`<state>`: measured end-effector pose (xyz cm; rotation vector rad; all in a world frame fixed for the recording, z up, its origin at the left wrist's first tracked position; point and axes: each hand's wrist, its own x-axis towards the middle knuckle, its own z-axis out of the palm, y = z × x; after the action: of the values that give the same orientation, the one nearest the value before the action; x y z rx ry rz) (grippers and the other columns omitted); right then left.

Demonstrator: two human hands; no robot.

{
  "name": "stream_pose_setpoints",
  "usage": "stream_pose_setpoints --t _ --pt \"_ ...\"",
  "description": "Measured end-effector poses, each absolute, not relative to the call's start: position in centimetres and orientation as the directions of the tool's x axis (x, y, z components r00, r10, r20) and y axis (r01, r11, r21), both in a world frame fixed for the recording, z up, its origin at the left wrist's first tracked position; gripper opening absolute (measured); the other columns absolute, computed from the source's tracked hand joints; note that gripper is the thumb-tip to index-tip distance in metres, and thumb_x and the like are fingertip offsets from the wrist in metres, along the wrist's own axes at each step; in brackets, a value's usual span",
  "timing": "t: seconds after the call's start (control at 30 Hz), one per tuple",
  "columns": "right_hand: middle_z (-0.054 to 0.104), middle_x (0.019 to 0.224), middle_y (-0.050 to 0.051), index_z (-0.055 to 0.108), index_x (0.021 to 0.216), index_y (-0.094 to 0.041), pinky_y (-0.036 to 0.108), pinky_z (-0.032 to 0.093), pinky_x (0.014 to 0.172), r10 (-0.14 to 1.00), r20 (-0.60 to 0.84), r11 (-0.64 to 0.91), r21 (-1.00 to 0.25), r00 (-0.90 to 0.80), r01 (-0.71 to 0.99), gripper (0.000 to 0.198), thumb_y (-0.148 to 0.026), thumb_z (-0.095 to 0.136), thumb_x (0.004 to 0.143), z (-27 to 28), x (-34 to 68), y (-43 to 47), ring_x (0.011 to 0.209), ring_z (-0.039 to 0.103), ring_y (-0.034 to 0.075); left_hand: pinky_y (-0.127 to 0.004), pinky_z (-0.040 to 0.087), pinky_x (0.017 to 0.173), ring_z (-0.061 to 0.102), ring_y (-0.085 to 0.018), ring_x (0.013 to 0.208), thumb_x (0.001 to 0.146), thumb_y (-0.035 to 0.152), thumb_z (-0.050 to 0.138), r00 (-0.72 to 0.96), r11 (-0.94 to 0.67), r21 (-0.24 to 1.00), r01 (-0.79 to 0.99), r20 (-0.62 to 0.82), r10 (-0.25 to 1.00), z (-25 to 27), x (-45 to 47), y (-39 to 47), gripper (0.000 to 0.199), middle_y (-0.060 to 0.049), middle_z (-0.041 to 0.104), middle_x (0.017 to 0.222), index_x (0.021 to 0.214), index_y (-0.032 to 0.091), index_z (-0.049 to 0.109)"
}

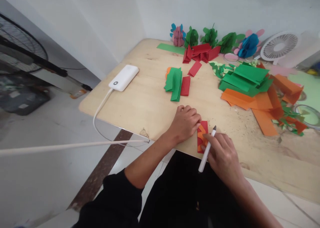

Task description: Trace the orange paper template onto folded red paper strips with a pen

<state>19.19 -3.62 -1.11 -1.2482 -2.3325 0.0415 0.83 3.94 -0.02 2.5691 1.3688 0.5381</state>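
Note:
A folded red paper strip (199, 149) lies at the table's front edge with an orange paper cutout (200, 134) on top of it. My left hand (186, 123) rests on the table at the strip's left side, its fingers curled and their tips at the cutout's upper end. In my right hand (223, 154) is a white pen (205, 156), slanted with its dark tip pointing up and away from me. Fingertips of that same hand also touch the cutout's right side. My fingers partly hide the cutout.
Folded green paper (176, 82) and red paper (185, 86) lie beyond my hands. A white power bank (124, 77) with a cable sits left. To the right are green folded sheets (245, 77), orange paper (265, 102) and a tape roll (307, 116). Paper figures (210, 37) and a small fan (279, 47) stand behind.

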Motion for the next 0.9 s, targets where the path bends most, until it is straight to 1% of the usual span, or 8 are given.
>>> stream_pose_setpoints --t 0.13,0.3,0.37,0.47,0.63,0.7,0.8,0.9 --pt "0.056 0.085 0.007 0.056 0.113 -0.019 0.036 0.042 0.073 0.788 0.409 0.580 -0.243 -0.460 0.777 0.028 -0.010 0.046 0.088 -1.2 19.2 -3.6 0.081 0.049 0.022 -0.041 0.031 0.089 0.051 -0.022 0.093 0.091 0.021 0.054 0.523 -0.590 0.222 0.776 0.297 0.799 -0.5 1.1 3.4 0.011 -0.005 0.065 0.093 0.085 0.017 0.062" --pt "0.057 0.086 0.007 0.056 0.114 -0.019 0.035 0.042 0.073 0.790 0.410 0.577 -0.247 -0.456 0.778 0.029 -0.010 0.046 0.088 -1.1 19.2 -3.6 0.081 0.049 0.022 -0.042 0.031 0.089 0.051 -0.021 0.089 0.094 0.016 0.045 0.550 -0.627 0.128 0.769 0.369 0.749 -0.9 1.2 3.1 0.022 -0.004 0.064 0.084 0.079 0.016 0.062" --pt "0.056 0.085 0.007 0.056 0.114 -0.019 0.035 0.042 0.073 0.794 0.405 0.574 -0.252 -0.454 0.779 0.030 -0.009 0.045 0.088 -1.1 19.2 -3.6 0.081 0.049 0.022 -0.042 0.031 0.089 0.051 -0.021 0.088 0.095 0.017 0.044 0.542 -0.621 0.135 0.772 0.371 0.754 -1.0 1.3 3.1 0.025 -0.005 0.064 0.084 0.078 0.016 0.062" --pt "0.057 0.085 0.007 0.056 0.115 -0.019 0.036 0.041 0.073 0.795 0.401 0.573 -0.254 -0.454 0.779 0.032 -0.009 0.045 0.087 -1.2 19.2 -3.6 0.081 0.049 0.022 -0.042 0.032 0.090 0.051 -0.022 0.090 0.095 0.020 0.044 0.503 -0.583 0.194 0.789 0.340 0.795 -0.8 1.3 2.8 0.026 -0.005 0.064 0.086 0.081 0.016 0.065" --pt "0.057 0.086 0.007 0.058 0.114 -0.018 0.034 0.039 0.072 0.795 0.397 0.576 -0.253 -0.459 0.778 0.032 -0.010 0.047 0.085 -1.3 19.4 -3.5 0.082 0.049 0.023 -0.045 0.032 0.094 0.050 -0.025 0.099 0.094 0.029 0.049 0.468 -0.523 0.299 0.798 0.238 0.851 0.3 0.8 1.4 0.022 -0.007 0.063 0.097 0.096 0.018 0.068" --pt "0.056 0.085 0.007 0.059 0.114 -0.018 0.034 0.039 0.071 0.798 0.394 0.572 -0.256 -0.457 0.779 0.033 -0.009 0.046 0.084 -1.3 19.4 -3.5 0.082 0.049 0.023 -0.047 0.032 0.095 0.048 -0.026 0.102 0.092 0.035 0.052 0.474 -0.513 0.318 0.798 0.196 0.859 0.8 0.6 0.8 0.025 -0.008 0.062 0.102 0.103 0.018 0.067" --pt "0.056 0.085 0.007 0.058 0.114 -0.018 0.035 0.039 0.072 0.797 0.389 0.572 -0.246 -0.461 0.782 0.034 -0.008 0.046 0.083 -1.2 19.4 -3.5 0.082 0.049 0.023 -0.049 0.032 0.098 0.047 -0.028 0.106 0.088 0.036 0.057 0.486 -0.505 0.329 0.798 0.143 0.862 1.3 0.5 0.2 0.030 -0.009 0.061 0.107 0.110 0.017 0.064" --pt "0.057 0.085 0.007 0.056 0.115 -0.019 0.036 0.040 0.073 0.797 0.389 0.571 -0.240 -0.461 0.785 0.034 -0.009 0.046 0.084 -1.2 19.3 -3.6 0.082 0.049 0.023 -0.051 0.031 0.101 0.047 -0.029 0.109 0.086 0.039 0.060 0.483 -0.500 0.324 0.803 0.138 0.865 1.3 0.5 -0.3 0.035 -0.010 0.060 0.110 0.114 0.017 0.062"
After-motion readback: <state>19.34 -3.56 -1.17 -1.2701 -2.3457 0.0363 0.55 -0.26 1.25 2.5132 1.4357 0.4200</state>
